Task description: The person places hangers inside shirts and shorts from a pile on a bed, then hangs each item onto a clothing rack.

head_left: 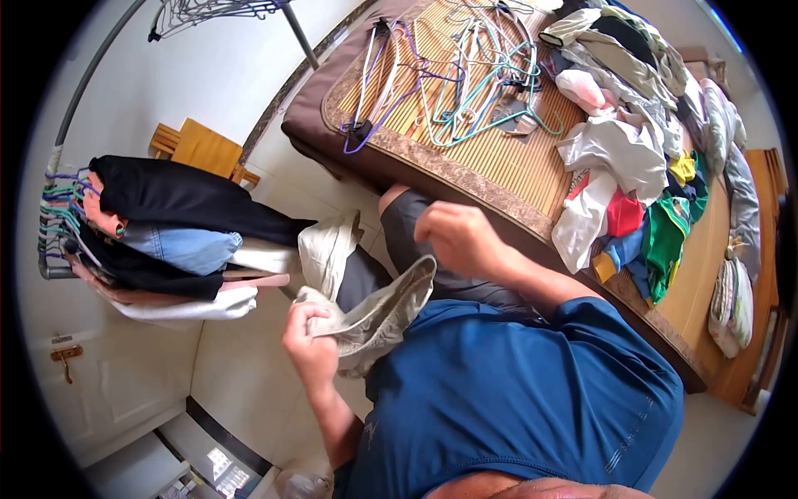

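Observation:
A pair of beige trousers (pixel 378 328) hangs in front of my body, its wide waistband opening facing up. My left hand (pixel 312 337) is closed on the edge of the cloth at the left side. Another part of the pale cloth (pixel 327 254) drapes over my left knee. My right hand (pixel 461 237) is raised above my right thigh, apart from the trousers, with its fingers curled in. Whatever may be inside those fingers is hidden. The bed edge lies just beyond this hand.
Several hangers (pixel 474 79) lie tangled on the bed mat (pixel 515 183). A heap of clothes (pixel 619 154) covers the bed's right part. At left, a rack (pixel 71 108) holds hung garments (pixel 191 195), close to my left knee. Behind it stands a wooden stool (pixel 208 148).

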